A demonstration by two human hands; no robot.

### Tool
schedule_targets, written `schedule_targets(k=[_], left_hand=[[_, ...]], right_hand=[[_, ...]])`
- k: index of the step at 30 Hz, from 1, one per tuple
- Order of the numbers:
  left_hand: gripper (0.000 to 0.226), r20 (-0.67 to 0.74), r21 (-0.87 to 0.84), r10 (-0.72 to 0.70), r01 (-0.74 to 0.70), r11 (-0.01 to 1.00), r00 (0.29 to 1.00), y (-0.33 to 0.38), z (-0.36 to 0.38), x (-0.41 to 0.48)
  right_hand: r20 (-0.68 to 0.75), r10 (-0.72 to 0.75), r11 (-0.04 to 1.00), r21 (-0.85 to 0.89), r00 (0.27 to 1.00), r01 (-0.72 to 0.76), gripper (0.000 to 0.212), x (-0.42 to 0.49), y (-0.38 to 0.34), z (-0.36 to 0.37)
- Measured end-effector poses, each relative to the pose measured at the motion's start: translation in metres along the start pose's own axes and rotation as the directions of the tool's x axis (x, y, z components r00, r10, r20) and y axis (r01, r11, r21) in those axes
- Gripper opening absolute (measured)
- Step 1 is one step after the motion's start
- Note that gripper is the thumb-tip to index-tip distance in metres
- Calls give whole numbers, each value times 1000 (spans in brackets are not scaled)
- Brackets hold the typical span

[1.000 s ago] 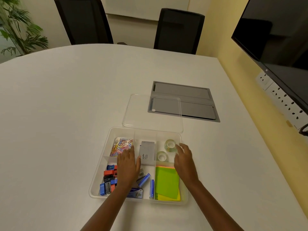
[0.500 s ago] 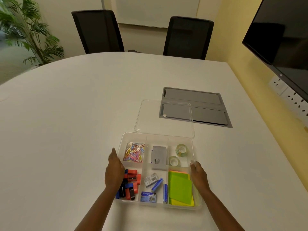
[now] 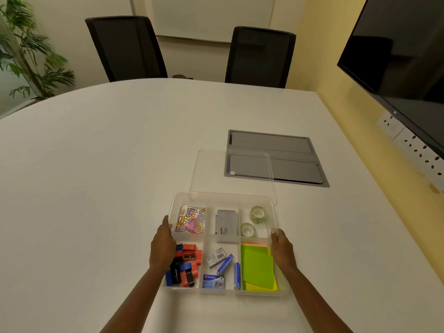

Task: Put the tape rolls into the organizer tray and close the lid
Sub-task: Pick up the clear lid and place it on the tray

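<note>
A clear plastic organizer tray (image 3: 223, 197) with several compartments sits on the white table in front of me. Two clear tape rolls lie in its far right compartment: one (image 3: 257, 213) farther away, one (image 3: 248, 229) nearer. The clear lid (image 3: 211, 169) lies flat on the table just behind the tray, partly over a grey panel. My left hand (image 3: 163, 246) rests against the tray's left wall. My right hand (image 3: 282, 248) rests against its right wall. Both hands touch the rim; a firm grip is not clear.
The tray also holds coloured paper clips (image 3: 191, 219), a grey box (image 3: 225, 225), red and blue sharpeners (image 3: 186, 265), staple boxes (image 3: 219, 263) and green sticky notes (image 3: 257, 266). A grey cable hatch (image 3: 288, 162) is set in the table. Two black chairs stand beyond; a screen hangs at right.
Both hands have left the inside of the tray and moved outward to its left and right walls. The view has shifted, so the tray appears a little further right.
</note>
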State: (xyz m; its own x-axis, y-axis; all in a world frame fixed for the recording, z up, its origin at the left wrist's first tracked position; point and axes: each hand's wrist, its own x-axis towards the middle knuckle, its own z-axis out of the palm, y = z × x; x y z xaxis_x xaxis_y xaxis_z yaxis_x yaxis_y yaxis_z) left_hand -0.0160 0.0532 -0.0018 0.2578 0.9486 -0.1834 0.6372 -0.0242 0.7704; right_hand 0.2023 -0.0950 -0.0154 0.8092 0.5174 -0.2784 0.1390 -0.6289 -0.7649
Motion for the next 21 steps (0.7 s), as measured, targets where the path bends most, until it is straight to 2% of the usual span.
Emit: schedule_targets(k=[12,17,21], left_hand=[[33,-4,-43,35,-35,998,999,8,4,27],[36,44,-109,2,2,994,999,3,3,48],[39,81,-116,29,-19,993,996,8,5,61]], right_hand=[[-21,7,1000,-5,1000,-8,36,24,-10,7],[-53,66,985,163,996,-57,39,34,-16,-1],[-105,123,982,158,987,-106,36,77,-17,-7]])
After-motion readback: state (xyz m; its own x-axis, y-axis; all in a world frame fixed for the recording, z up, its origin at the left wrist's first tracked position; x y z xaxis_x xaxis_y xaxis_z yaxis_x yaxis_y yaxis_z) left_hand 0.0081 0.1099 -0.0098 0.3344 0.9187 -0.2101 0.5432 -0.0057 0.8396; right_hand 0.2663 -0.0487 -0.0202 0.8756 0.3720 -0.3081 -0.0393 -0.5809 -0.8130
